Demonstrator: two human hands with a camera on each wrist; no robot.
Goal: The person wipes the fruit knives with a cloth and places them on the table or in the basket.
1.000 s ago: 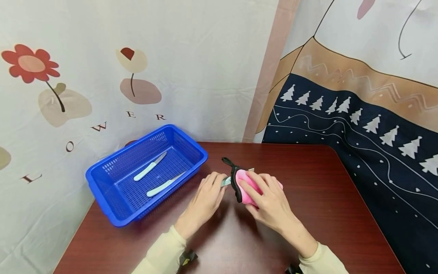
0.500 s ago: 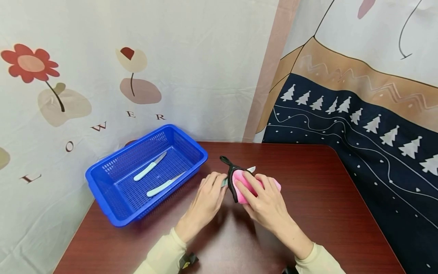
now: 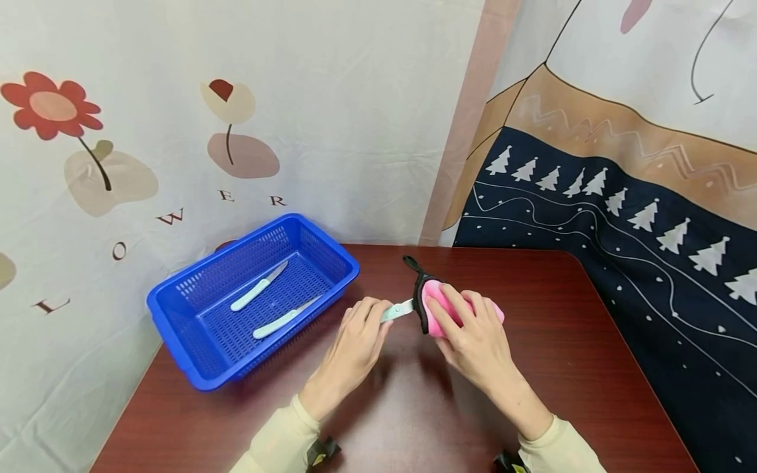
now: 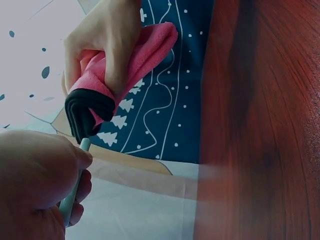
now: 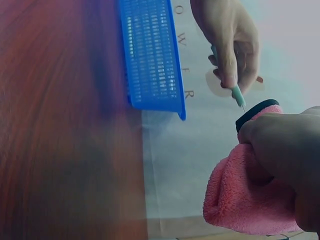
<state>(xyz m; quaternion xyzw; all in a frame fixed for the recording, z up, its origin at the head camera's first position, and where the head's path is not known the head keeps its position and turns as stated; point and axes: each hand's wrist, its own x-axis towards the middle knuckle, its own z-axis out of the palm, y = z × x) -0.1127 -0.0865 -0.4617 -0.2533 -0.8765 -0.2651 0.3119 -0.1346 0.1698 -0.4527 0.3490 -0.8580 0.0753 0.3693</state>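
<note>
Small pale-green-handled knife (image 3: 397, 310) partly inside a fluffy pink cloth with black edging (image 5: 235, 195)

In front of me, two bare hands work close together above the middle of a glossy reddish-brown wooden table (image 3: 591, 368). The person's left hand (image 3: 353, 341) is curled around the knife's handle. The right hand (image 3: 473, 338) pinches the folded cloth, which hides nearly all of the blade; a black loop (image 3: 411, 263) on the cloth sticks out towards the table's far edge. Over the table's far left corner sits a perforated blue plastic basket (image 3: 207, 378). Inside lie two more pale-handled knives, apart: one near the middle (image 3: 254, 294), the other by the near long wall (image 3: 280, 322).

The danger, as I judge it, is to the right hand. I cannot tell which way the cutting edge faces, so a hard squeeze or a slip along it could slice through the folds into a finger. A slack left hold could let the knife twist or drop.
</note>
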